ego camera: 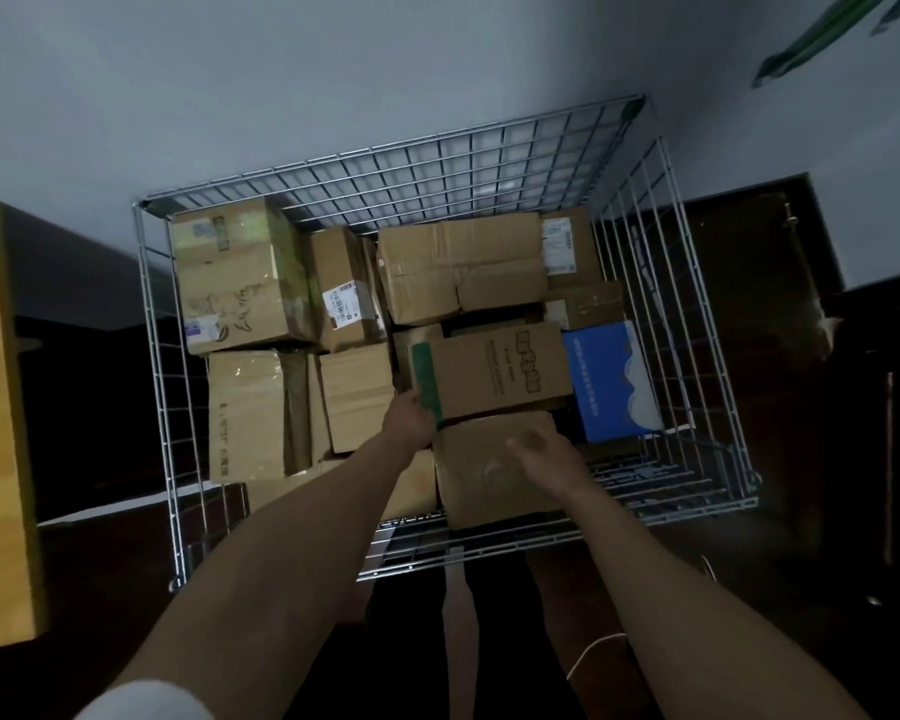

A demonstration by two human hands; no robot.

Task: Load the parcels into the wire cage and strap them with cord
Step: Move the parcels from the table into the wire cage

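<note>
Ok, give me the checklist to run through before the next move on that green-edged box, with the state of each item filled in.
1. Left hand has the green-edged box by its green end: ok.
2. Right hand has contact with the plain box under it: cannot tell, the hand is blurred.
3. Green-edged box sits level on the parcels beneath: cannot tell.
4. Room left in the wire cage: ok, bare mesh floor shows at the front right.
5. Blue box is apart from both hands: ok.
6. Cord is in reach for strapping: not ok, it lies on the floor outside the cage.
</note>
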